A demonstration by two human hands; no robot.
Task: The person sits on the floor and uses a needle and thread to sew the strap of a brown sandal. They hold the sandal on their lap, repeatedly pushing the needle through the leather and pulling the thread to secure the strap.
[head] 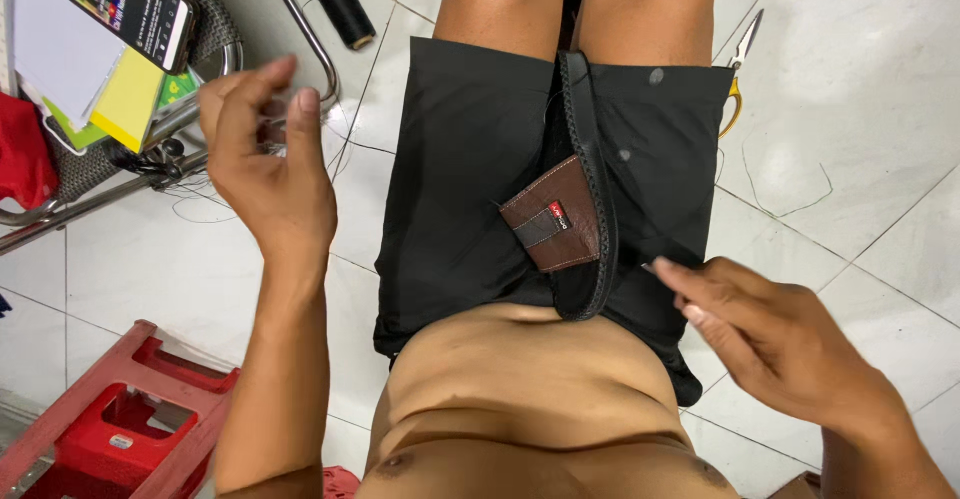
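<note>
Head view: a brown leather pouch [553,221] stitched to a black strap [598,199] lies across the lap. Right hand [770,339] pinches what looks like a needle, left hand [268,159] is raised, loosely curled, its thread too fine to confirm. The pouch's edge stitching looks partly sewn.

strap [597,174]: black leather, braided edge, matt
patch [553,221]: brown leather, smooth, slight sheen
shorts [470,159]: black cloth, matt
floor [850,109]: white tile, glossy
stool [120,424]: red plastic, smooth
scissors [741,54]: bare metal blades
spool [345,9]: black thread, dull
</note>
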